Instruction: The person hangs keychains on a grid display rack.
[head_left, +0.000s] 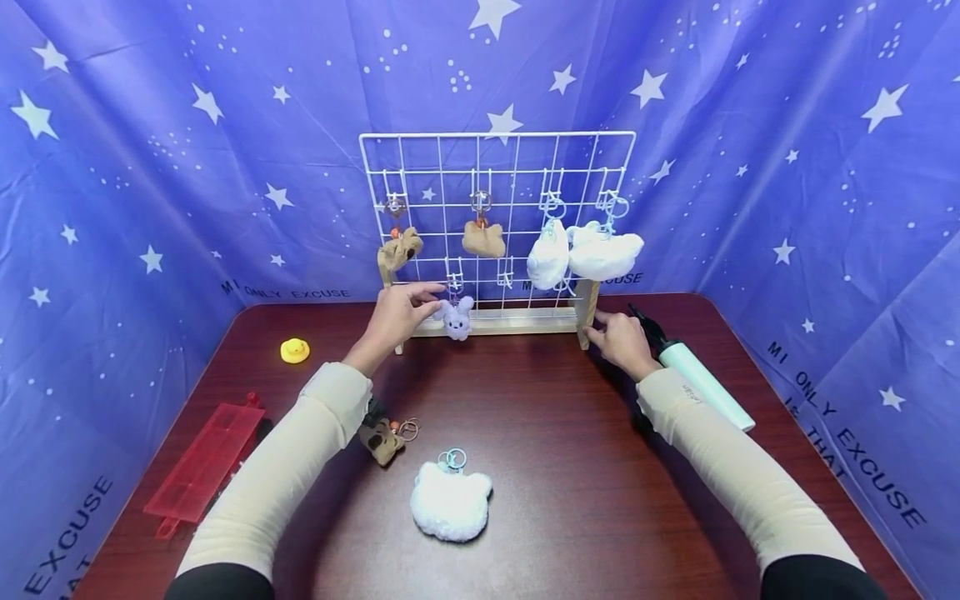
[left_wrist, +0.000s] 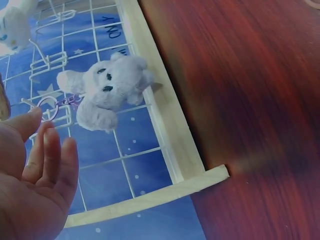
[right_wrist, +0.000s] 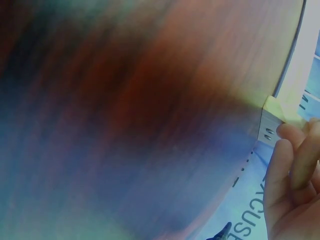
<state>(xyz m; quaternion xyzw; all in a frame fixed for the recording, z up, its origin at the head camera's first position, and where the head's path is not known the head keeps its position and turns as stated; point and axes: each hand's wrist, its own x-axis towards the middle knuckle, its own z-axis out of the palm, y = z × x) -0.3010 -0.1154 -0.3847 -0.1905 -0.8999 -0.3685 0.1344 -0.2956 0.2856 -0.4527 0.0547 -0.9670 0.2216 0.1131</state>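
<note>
A purple bunny keychain (head_left: 456, 318) hangs by its ring from a hook on the white wire grid rack (head_left: 517, 133). Beside that ring is my left hand (head_left: 401, 317), its index finger and thumb apart; in the left wrist view the thumb tip is at or very near the ring (left_wrist: 48, 109). My right hand (head_left: 622, 340) grips the wooden foot (head_left: 587, 312) at the rack's right end, fingers bent against the wood; the exact contact is partly hidden. Brown plush keychains (head_left: 483, 239) and white plush keychains (head_left: 606, 254) hang on the other hooks.
On the table lie a white plush keychain (head_left: 452, 504) and a brown one (head_left: 384, 442), near the left sleeve. A yellow duck (head_left: 295, 350) and a red translucent tray (head_left: 206, 462) are at left. Right of the right hand lies a pale green cylinder (head_left: 707, 385) with a black end.
</note>
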